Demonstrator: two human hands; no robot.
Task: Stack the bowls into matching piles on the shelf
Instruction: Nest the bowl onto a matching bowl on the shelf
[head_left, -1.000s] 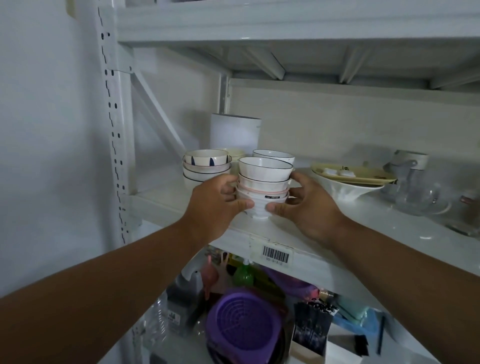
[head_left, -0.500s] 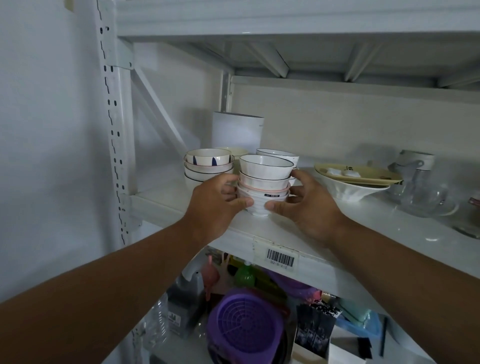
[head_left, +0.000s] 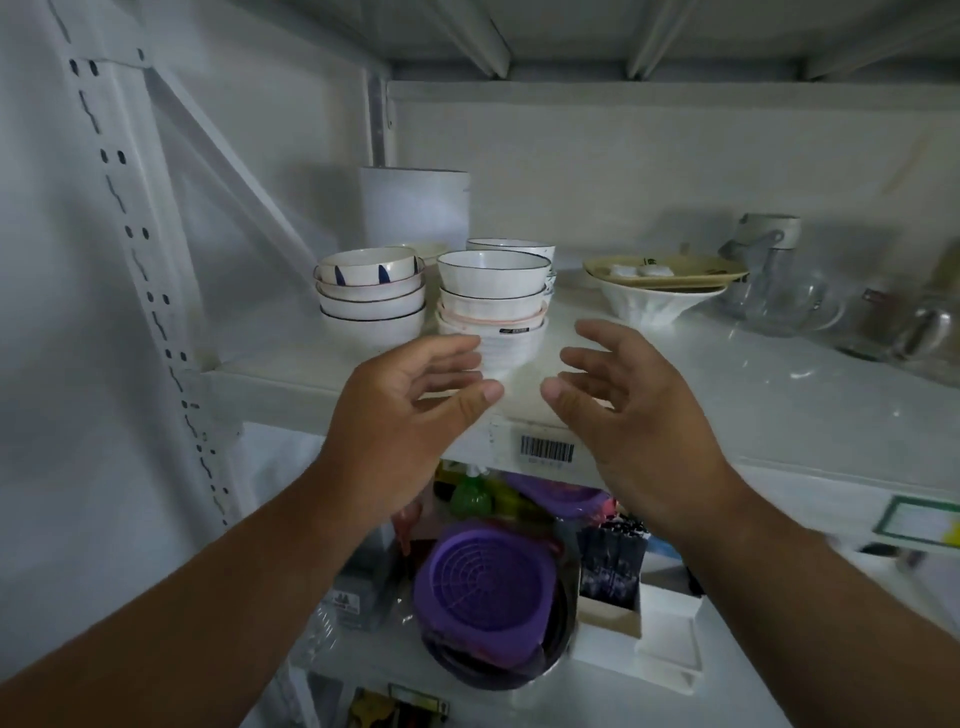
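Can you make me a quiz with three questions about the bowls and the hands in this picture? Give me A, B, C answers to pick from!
1. Where is the pile with the blue-striped top bowl?
A. Left of the middle bowl pile
B. On the lower shelf
C. Inside the yellow dish

2. What colour is the round strainer down below?
A. Red
B. Purple
C. White

3. What are the hands doing?
A. Both gripping the pile
B. One lifting a bowl
C. Both open, holding nothing

Answers:
1. A, it stands left of the middle bowl pile on the shelf.
2. B, it is plainly purple.
3. C, the left hand and right hand have spread fingers apart from the bowls.
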